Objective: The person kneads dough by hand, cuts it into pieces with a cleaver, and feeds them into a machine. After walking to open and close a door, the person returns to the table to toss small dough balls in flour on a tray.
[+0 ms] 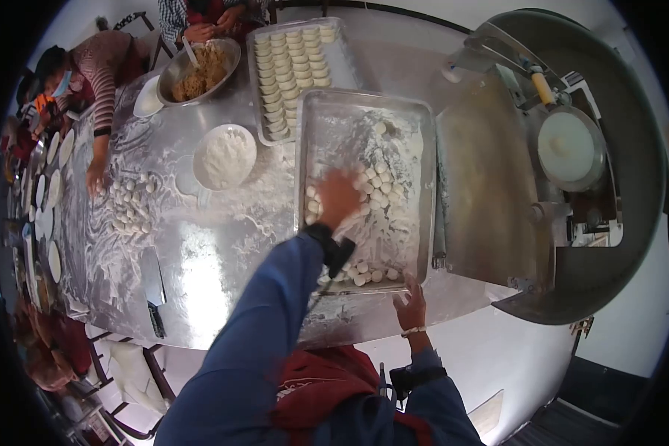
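- The right hand (pixel 411 305) touches the near rim of the floured tray (pixel 427 195), at its 5 o'clock corner; whether it clasps the rim, I cannot tell.
- The left hand (pixel 340 197) lies spread and unclenched on the dough pieces (pixel 379 184) inside the tray, grasping nothing.
- A bowl of flour (pixel 225 156) sits at the tray's 9 o'clock.
- A second tray (pixel 346 56) with rows of dumplings lies at 11 o'clock.
- A metal machine (pixel 490 186) stands at 3 o'clock.

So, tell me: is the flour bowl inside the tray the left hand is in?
No: the flour bowl stands on the table left of the tray, where the left hand rests on dough pieces.
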`<state>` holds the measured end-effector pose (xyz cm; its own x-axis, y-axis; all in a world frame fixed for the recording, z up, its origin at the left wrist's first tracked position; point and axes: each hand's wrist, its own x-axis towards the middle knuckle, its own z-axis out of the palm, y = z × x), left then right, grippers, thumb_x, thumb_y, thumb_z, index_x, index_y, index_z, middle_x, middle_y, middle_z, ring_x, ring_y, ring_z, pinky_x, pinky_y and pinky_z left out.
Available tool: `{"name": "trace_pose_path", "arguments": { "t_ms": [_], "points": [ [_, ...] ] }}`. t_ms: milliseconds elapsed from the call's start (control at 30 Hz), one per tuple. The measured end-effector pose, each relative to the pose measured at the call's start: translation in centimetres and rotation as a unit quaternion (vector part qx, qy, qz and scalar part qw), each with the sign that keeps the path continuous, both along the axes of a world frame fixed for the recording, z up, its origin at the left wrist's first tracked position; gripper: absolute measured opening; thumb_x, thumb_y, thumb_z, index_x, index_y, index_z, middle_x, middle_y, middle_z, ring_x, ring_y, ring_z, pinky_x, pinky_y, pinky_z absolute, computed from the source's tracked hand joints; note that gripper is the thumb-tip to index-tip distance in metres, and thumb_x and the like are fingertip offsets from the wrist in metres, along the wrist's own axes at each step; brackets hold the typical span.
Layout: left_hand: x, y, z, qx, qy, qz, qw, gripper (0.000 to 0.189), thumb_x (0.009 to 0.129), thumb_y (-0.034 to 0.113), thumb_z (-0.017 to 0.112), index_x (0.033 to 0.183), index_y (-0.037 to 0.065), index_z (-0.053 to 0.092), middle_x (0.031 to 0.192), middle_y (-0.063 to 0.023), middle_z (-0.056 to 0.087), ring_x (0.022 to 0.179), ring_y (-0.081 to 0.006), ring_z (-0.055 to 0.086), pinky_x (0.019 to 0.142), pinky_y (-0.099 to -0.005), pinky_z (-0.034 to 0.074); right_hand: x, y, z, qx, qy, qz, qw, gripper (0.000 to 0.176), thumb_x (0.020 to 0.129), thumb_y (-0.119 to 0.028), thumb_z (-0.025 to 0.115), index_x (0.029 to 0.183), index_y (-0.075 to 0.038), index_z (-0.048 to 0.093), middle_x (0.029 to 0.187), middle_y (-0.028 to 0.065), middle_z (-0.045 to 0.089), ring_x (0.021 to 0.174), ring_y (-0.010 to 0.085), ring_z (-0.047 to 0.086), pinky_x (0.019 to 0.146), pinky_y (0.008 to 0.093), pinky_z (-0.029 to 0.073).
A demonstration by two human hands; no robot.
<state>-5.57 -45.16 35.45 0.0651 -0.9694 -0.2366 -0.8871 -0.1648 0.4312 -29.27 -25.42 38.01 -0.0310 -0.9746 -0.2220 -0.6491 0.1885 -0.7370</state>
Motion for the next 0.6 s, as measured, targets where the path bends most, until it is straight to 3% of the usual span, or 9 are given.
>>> {"name": "trace_pose_path", "arguments": {
  "t_ms": [33, 67, 200, 267, 300, 400, 467, 533, 600],
  "points": [
    [-2.7, 2.2, -0.5, -0.071, -0.099, -0.043, 0.992, 0.05, 0.076, 0.035, 0.055, 0.122, 0.017, 0.046, 0.127, -0.0154, 0.038, 0.125, -0.0358, 0.025, 0.1, -0.0563, 0.016, -0.4, 0.0, -0.1, 0.007, 0.006, 0.008, 1.0, 0.066, 0.064, -0.002, 0.065, 0.124, -0.007, 0.039, 0.115, 0.0168, 0.049, 0.103, 0.0333, 0.05, 0.08, 0.0387, 0.047],
    [-4.2, 5.0, 1.0, -0.148, 0.003, -0.107, 0.983, 0.049, 0.073, 0.029, 0.058, 0.12, 0.024, 0.048, 0.128, -0.0156, 0.037, 0.125, -0.0349, 0.025, 0.1, -0.0597, 0.009, -0.7, -0.2, -0.3, 0.014, 0.006, 0.008, 1.0, 0.066, 0.064, -0.002, 0.065, 0.124, -0.007, 0.039, 0.115, 0.0168, 0.049, 0.103, 0.0333, 0.05, 0.08, 0.0387, 0.047],
    [-1.5, 10.7, -1.4, -0.131, 0.004, -0.337, 0.932, 0.059, 0.071, 0.016, 0.06, 0.126, 0.028, 0.042, 0.128, -0.0156, 0.037, 0.124, -0.0332, 0.028, 0.101, -0.0569, 0.013, -2.4, -2.2, -2.7, -0.042, 0.032, 0.009, 0.999, 0.065, 0.066, -0.01, 0.065, 0.124, -0.003, 0.037, 0.111, 0.022, 0.048, 0.103, 0.0359, 0.048, 0.082, 0.0391, 0.043],
    [1.9, 10.8, -1.7, -0.112, 0.016, -0.152, 0.982, 0.058, 0.07, 0.014, 0.059, 0.125, 0.026, 0.043, 0.128, -0.0154, 0.038, 0.12, -0.0317, 0.033, 0.099, -0.0541, 0.019, -1.4, -5.6, -1.7, -0.066, 0.032, 0.023, 0.997, 0.066, 0.066, -0.015, 0.065, 0.125, -0.002, 0.037, 0.115, 0.0221, 0.045, 0.108, 0.0362, 0.043, 0.089, 0.0396, 0.038],
    [2.9, 11.1, 3.7, -0.121, 0.003, -0.133, 0.984, 0.053, 0.07, 0.012, 0.058, 0.122, 0.022, 0.048, 0.125, -0.0143, 0.04, 0.115, -0.0308, 0.037, 0.096, -0.0502, 0.025, -0.8, -7.2, -1.3, -0.089, 0.059, 0.046, 0.993, 0.067, 0.066, -0.017, 0.065, 0.125, -0.002, 0.037, 0.118, 0.0217, 0.044, 0.112, 0.0359, 0.041, 0.093, 0.0396, 0.035],
    [1.5, 12.7, 1.7, -0.172, -0.021, -0.126, 0.977, 0.048, 0.07, 0.011, 0.057, 0.117, 0.017, 0.052, 0.121, -0.0128, 0.042, 0.115, -0.0299, 0.036, 0.095, -0.0502, 0.026, 2.6, -10.3, -3.6, -0.133, 0.118, 0.059, 0.982, 0.068, 0.065, -0.023, 0.066, 0.124, -0.003, 0.039, 0.125, 0.0187, 0.04, 0.118, 0.0332, 0.034, 0.099, 0.0392, 0.028],
    [1.1, 14.6, 1.5, -0.12, -0.033, -0.186, 0.975, 0.04, 0.071, 0.01, 0.055, 0.11, 0.013, 0.054, 0.114, -0.0121, 0.047, 0.109, -0.0284, 0.043, 0.092, -0.0442, 0.033, 5.0, -9.4, -5.8, -0.1, 0.229, 0.292, 0.923, 0.066, 0.066, -0.025, 0.065, 0.123, -0.004, 0.04, 0.123, 0.0191, 0.042, 0.118, 0.0323, 0.035, 0.099, 0.041, 0.028],
    [1.1, 16.0, 0.0, -0.065, 0.206, -0.279, 0.936, 0.033, 0.07, 0.011, 0.056, 0.102, 0.009, 0.055, 0.103, -0.0142, 0.053, 0.101, -0.0278, 0.05, 0.085, -0.0375, 0.04, 5.6, -8.1, -3.0, -0.089, 0.215, 0.357, 0.905, 0.067, 0.065, -0.027, 0.066, 0.122, -0.004, 0.04, 0.121, 0.0192, 0.043, 0.118, 0.0324, 0.036, 0.098, 0.0417, 0.029],
    [2.6, 17.5, 2.5, -0.161, 0.219, -0.206, 0.94, 0.031, 0.07, 0.01, 0.055, 0.101, 0.006, 0.054, 0.094, -0.0171, 0.057, 0.092, -0.0306, 0.054, 0.08, -0.0348, 0.044, 4.7, -7.3, -2.5, -0.079, 0.201, 0.422, 0.881, 0.068, 0.065, -0.03, 0.066, 0.122, -0.004, 0.041, 0.12, 0.0192, 0.045, 0.117, 0.0325, 0.036, 0.097, 0.0425, 0.03]
  ]
}}
